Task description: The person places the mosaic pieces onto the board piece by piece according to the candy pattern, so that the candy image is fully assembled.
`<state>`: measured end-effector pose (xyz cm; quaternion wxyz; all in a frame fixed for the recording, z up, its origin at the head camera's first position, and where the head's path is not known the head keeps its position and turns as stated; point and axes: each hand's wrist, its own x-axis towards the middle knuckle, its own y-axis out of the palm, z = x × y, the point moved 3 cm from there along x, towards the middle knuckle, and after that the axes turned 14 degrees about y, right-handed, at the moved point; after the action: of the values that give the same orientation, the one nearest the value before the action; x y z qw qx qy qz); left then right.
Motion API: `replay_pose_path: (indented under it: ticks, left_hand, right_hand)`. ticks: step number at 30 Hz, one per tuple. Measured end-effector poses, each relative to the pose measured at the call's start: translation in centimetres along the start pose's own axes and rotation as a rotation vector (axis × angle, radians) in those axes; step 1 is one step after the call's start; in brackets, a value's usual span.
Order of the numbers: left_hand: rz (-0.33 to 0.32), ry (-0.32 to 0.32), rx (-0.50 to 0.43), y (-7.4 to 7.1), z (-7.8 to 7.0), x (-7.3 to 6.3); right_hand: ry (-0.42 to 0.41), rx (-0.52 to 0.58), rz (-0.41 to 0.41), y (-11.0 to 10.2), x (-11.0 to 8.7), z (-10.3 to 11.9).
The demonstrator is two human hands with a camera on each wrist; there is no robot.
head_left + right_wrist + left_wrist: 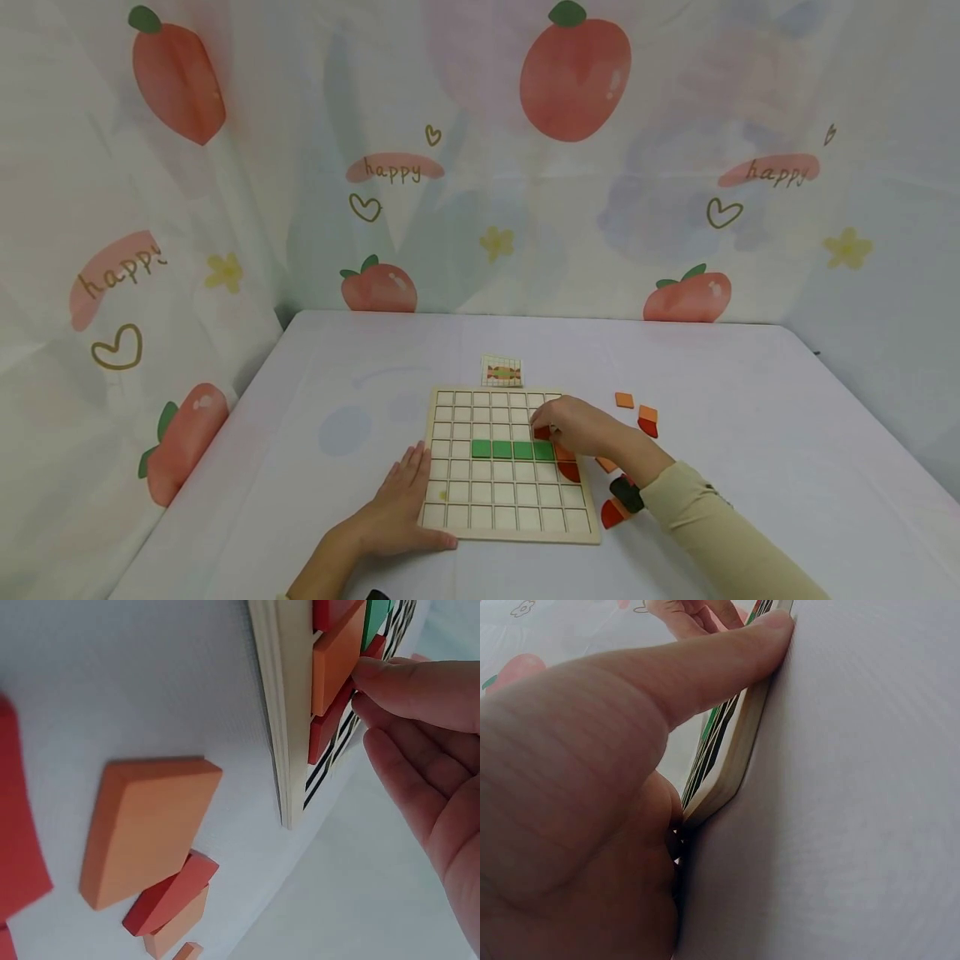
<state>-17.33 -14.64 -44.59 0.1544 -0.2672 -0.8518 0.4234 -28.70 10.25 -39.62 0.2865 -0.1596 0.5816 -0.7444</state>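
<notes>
A square wooden grid board (486, 493) lies on the white table. My left hand (390, 508) rests at its left side, fingers extended along the edge and thumb at the near edge. My right hand (581, 427) is over the right side, thumb and fingertips pinching a small red tile (375, 646) at the grid. Several green tiles (502, 450) form a row beside it. In the right column are an orange tile (337, 660) and a curved red tile (567, 472). The right hand partly covers the upper right cells in the head view.
Loose orange tiles (624, 400) and red tiles (613, 513) lie on the table right of the board, some under the right forearm. A small pattern card (502, 372) lies behind the board. A printed cloth (465, 242) hangs behind the table.
</notes>
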Motion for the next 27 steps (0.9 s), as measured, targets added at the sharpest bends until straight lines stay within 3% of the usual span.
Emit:
replay_pose_path:
  ticks: [14,27]
  left_hand:
    - [0.002,-0.005,0.001,-0.1,-0.1,0.06]
    - [-0.009,0.012,-0.016,-0.4,-0.49,-0.06]
  right_hand:
    - [0.025,-0.048,0.051,-0.07,0.14,0.66]
    - [0.032,-0.062,0.048,0.1,0.11,0.57]
